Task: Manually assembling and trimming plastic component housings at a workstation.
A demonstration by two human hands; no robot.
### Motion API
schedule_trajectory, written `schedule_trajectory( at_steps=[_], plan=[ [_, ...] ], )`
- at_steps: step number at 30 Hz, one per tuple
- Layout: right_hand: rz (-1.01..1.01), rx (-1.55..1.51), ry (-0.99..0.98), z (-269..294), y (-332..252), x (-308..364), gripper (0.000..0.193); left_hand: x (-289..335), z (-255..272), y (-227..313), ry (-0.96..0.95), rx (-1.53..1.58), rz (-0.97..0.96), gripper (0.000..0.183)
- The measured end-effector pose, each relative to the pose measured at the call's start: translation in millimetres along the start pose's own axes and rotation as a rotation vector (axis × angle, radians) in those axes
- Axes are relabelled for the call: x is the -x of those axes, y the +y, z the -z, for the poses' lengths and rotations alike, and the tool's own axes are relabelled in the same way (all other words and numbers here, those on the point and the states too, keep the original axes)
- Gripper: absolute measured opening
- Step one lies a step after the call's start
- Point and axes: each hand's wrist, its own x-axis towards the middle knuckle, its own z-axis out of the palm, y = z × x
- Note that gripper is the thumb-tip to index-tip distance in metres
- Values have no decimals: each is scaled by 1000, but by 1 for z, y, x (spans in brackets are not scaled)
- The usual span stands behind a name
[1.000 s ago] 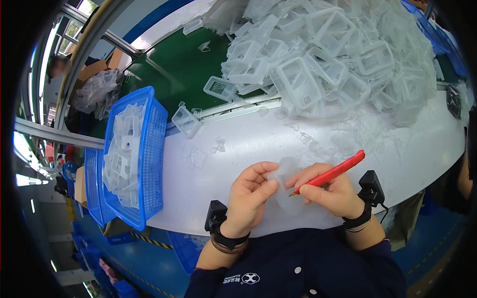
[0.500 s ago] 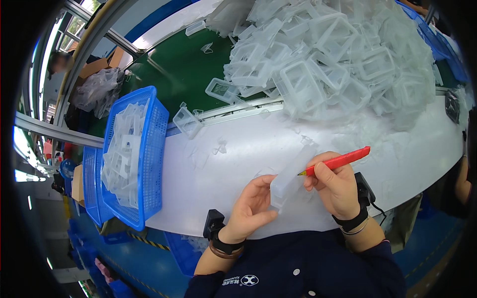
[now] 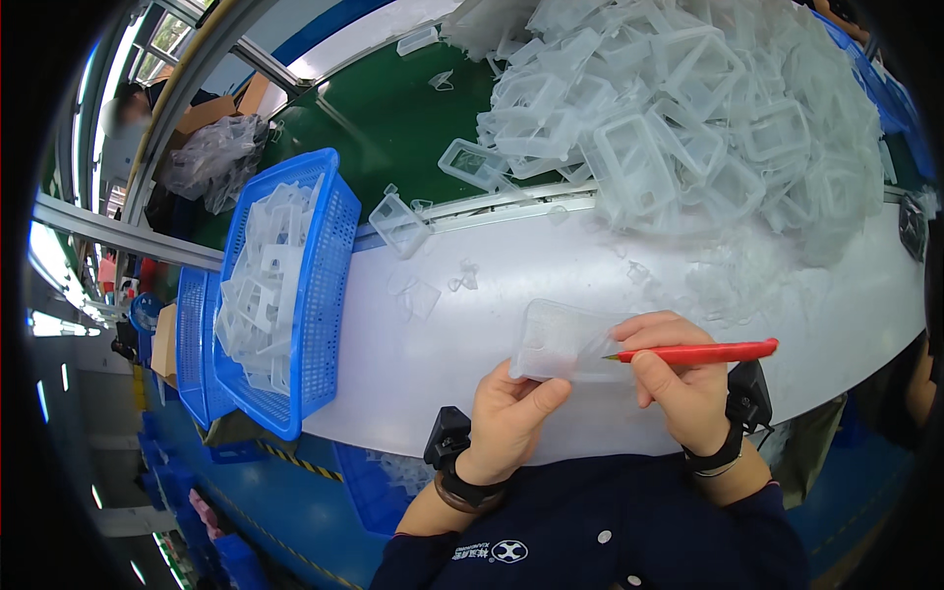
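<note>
My left hand [image 3: 513,411] grips a translucent plastic tray-like part [image 3: 551,334] by its near left edge, thumb on top. The part is tilted with its broad face toward me above the white table. In my right hand [image 3: 678,383] is a red-handled trimming knife [image 3: 703,352], its slim tip pointing left over the part's right portion. Fingers of that hand also reach to the part's right side; whether they pinch its edge is hard to tell.
A large heap of translucent plastic parts [image 3: 678,128] covers the far right. At left, a blue basket [image 3: 329,265] holds more white parts. One loose frame [image 3: 399,226] and plastic scraps [image 3: 462,277] lie on the white table [image 3: 413,364]. A green surface [image 3: 383,128] stretches behind.
The plastic part has been turned from its narrow side to its broad face. The knife has swung to nearly level, its tip slightly lower. The view has shifted, moving the surroundings rightward.
</note>
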Motion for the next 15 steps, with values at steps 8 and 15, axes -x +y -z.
schedule_trajectory(
  at_steps=[8,15],
  plan=[
    [354,309,15,-8,4,4,13,1,-3,1,-34,6,14,25],
    [352,257,15,-10,12,4,13,2,-6,3,-12,-11,33,23]
  ],
)
